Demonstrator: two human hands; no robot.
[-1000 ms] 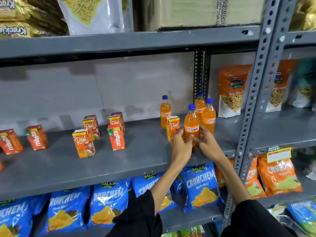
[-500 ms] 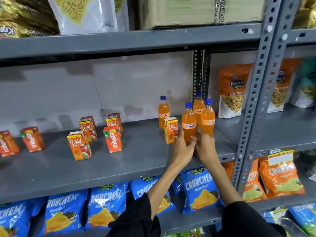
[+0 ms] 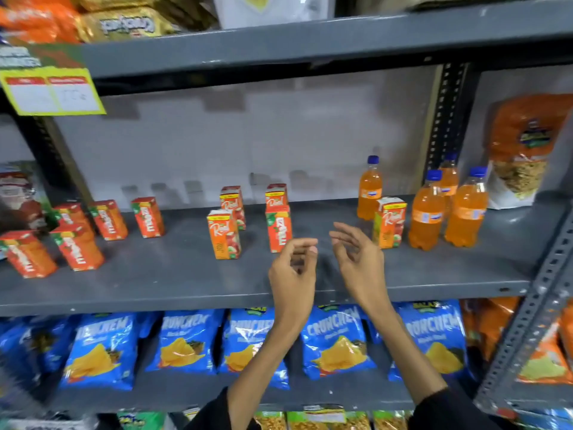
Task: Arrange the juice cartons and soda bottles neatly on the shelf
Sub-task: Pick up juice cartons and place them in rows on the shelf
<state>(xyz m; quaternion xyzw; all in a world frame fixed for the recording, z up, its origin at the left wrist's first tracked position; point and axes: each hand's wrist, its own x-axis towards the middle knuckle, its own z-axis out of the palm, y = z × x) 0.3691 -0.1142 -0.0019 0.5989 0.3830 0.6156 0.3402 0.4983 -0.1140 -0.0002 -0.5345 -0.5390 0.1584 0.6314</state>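
Note:
Several orange soda bottles with blue caps stand at the right end of the grey shelf (image 3: 155,283); the nearest bottle (image 3: 426,212) stands beside another (image 3: 465,209), and a lone bottle (image 3: 369,189) is further back. An orange Real juice carton (image 3: 390,222) stands just left of them. More cartons are scattered over the shelf: a Real carton (image 3: 224,234), a red Maaza carton (image 3: 278,228), and several Maaza cartons (image 3: 77,246) at the left. My left hand (image 3: 293,271) and my right hand (image 3: 359,259) hover over the shelf's front middle, holding nothing, fingers loosely curled and apart.
Blue chip bags (image 3: 336,339) fill the shelf below. An orange snack bag (image 3: 524,150) stands beyond the perforated upright (image 3: 443,119) at the right. A yellow price tag (image 3: 52,91) hangs from the upper shelf at the left. A front upright (image 3: 533,308) rises at the right.
Both hands have let go of the front soda bottle, which now stands on the shelf, and drawn back to the left. The view has swung left, showing more cartons.

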